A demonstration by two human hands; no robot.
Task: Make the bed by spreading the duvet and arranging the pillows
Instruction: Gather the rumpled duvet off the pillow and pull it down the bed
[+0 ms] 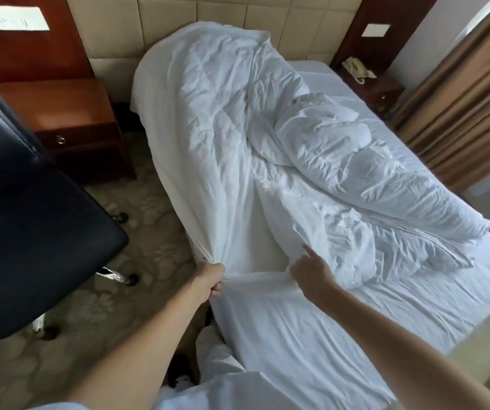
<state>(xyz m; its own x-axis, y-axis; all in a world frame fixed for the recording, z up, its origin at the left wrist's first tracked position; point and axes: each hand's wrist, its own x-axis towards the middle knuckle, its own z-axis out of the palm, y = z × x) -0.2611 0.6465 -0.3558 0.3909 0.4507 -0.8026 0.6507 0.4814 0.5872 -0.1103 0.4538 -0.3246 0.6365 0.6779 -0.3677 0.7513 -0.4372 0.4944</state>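
A crumpled white duvet lies lengthwise on the bed, bunched from the headboard down toward me, with a folded-over roll on its right side. My left hand grips the duvet's near left corner at the bed's left edge. My right hand holds the near edge of the duvet a little to the right, its index finger stretched out over the fabric. Between the two hands the hem is pulled taut. No pillow shows; the duvet may hide them.
A black office chair stands close on the left over patterned carpet. A wooden nightstand sits at the bed's left, another with a telephone at the far right. Brown curtains hang on the right. A padded headboard backs the bed.
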